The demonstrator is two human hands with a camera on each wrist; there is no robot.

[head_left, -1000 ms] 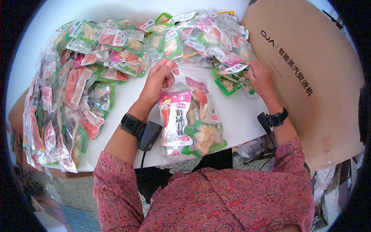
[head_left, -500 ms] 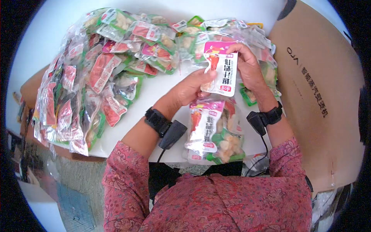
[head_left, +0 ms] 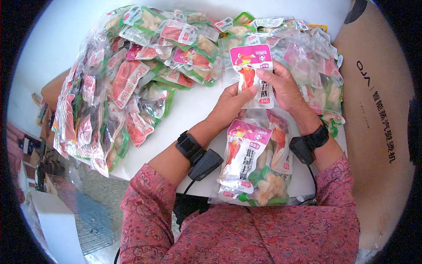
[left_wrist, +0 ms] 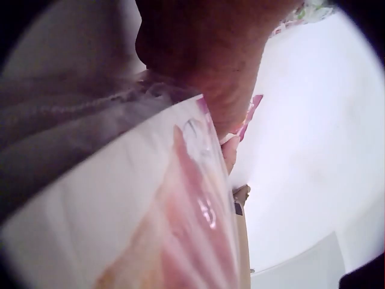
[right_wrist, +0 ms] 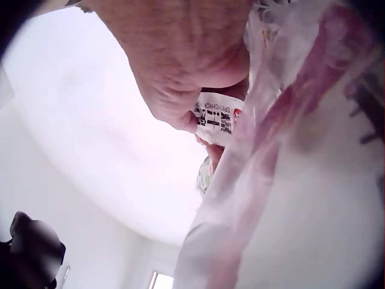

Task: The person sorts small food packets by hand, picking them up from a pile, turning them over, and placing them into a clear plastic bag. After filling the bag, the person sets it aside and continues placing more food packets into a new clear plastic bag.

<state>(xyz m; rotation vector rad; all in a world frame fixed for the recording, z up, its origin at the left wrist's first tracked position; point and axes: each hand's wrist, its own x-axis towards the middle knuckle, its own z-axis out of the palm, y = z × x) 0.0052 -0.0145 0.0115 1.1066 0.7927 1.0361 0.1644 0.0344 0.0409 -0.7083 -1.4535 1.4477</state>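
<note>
A pink-and-white food packet is held upright between both hands above the table in the head view. The left hand pinches its lower left edge, thumb on the front. The right hand grips its right side, also with the thumb on the front. Just below the hands lies a clear bag with several packets, a white-and-pink one on top. In the left wrist view that bagged packet fills the foreground near the left hand. Beneath the right hand, the held packet shows printed text.
A large clear bag full of packets covers the table's left side. Another filled bag lies at the back right, with small green packets beside it. A big cardboard box stands along the right edge. The white table shows between the bags.
The right hand has left the back-right bag and now holds a packet in front of the body. The left hand has moved from the clear bag's top to that packet. The head view has shifted.
</note>
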